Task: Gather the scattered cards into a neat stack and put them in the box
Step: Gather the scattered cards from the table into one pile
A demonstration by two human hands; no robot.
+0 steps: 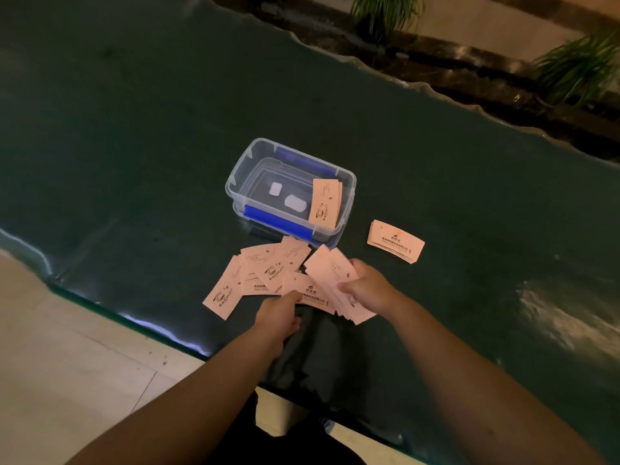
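Note:
Several pale pink cards (265, 273) lie scattered on the dark green table, just in front of a clear plastic box (241, 169) with blue clips. A small stack of cards (325, 203) leans inside the box against its right wall. Another neat stack (396, 241) lies on the table to the right of the box. My right hand (365, 286) grips a fanned bunch of cards (330, 270). My left hand (281, 310) pinches the edge of a card (310, 292) at the near side of the pile.
The table's near edge (161, 330) runs diagonally at the left, with pale floor tiles (67, 364) below it. Beyond the wavy far edge of the table are plants (580, 65) and a dark border.

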